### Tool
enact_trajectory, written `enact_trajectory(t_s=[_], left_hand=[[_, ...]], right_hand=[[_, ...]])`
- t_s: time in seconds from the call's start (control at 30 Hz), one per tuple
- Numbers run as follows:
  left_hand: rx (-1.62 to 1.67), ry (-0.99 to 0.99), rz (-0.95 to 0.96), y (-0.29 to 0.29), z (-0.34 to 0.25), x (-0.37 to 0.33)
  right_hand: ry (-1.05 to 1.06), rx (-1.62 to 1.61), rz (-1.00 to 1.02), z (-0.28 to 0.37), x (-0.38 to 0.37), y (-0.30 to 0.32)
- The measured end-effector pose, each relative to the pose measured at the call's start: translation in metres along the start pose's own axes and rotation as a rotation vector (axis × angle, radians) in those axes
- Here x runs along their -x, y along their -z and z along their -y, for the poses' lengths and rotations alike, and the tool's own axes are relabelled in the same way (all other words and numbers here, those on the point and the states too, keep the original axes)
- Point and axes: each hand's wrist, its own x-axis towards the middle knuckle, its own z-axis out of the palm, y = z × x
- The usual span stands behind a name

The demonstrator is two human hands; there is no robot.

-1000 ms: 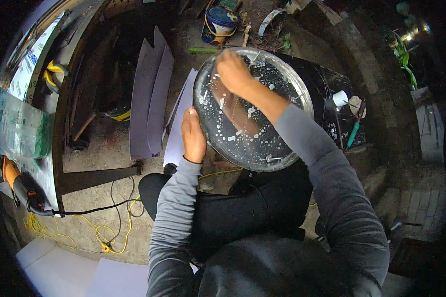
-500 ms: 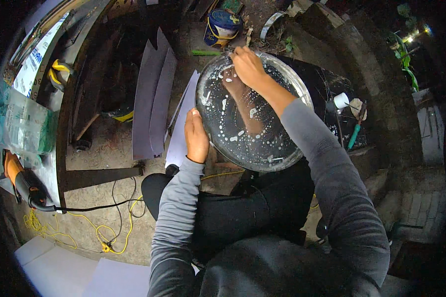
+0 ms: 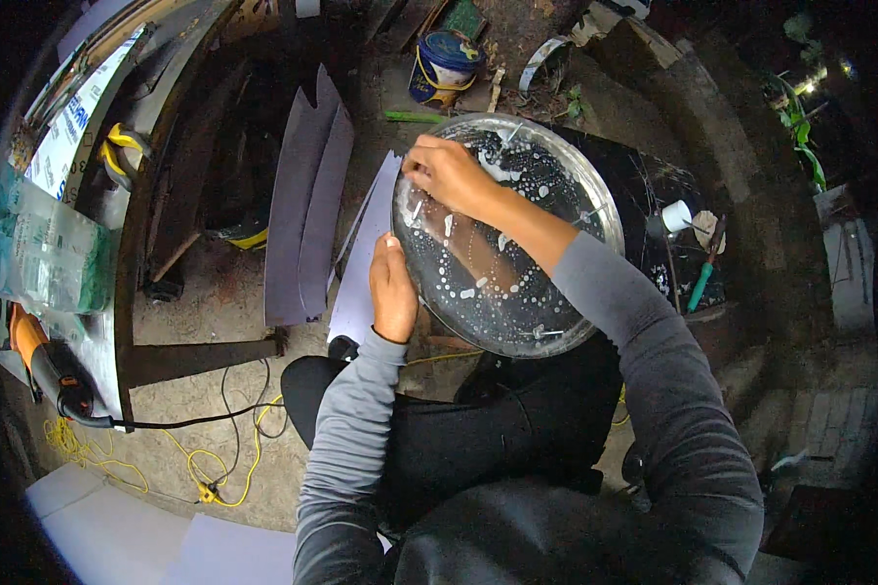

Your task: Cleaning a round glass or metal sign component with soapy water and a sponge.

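Apparent rubbing: left hand [image 3: 394, 294] grips round tray [image 3: 548, 278], right hand [image 3: 451, 175] bunched at its upper-left edge, hold unclear; next stroke needs steadiness

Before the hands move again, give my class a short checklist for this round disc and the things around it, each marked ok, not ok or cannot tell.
1. Left hand at the disc's left edge: ok.
2. Right hand over the disc's upper left: ok.
3. Right hand's grip: cannot tell; whether it holds anything is unclear.
4. Disc free of white spots: not ok, many are scattered across it.
5. Teal-handled tool apart from the disc: ok, off to its right.
6. Orange-and-black power tool switched off: cannot tell.
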Motion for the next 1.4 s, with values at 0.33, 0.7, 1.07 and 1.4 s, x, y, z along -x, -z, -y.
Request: enact_trajectory(t_s=[0.33, 0.7, 1.07, 1.4], left_hand=[[0.019, 0.046, -0.012, -0.002, 0.004, 0.0], [-0.038, 0.006, -0.02, -0.001, 0.003, 0.0], [0.007, 0.014, -0.003, 0.0, 0.01, -0.001], [0.051, 0.044, -0.022, -0.003, 0.005, 0.0]], right_hand=[[0.12, -0.332, 0.254, -0.002, -0.002, 0.005], [-0.028, 1.016, 0.031, -0.067, 0.0, 0.039], [0.033, 0.862, -0.078, -0.025, 0.03, 0.113], [-0.205, 0.701, 0.354, -0.116, 0.075, 0.139]])
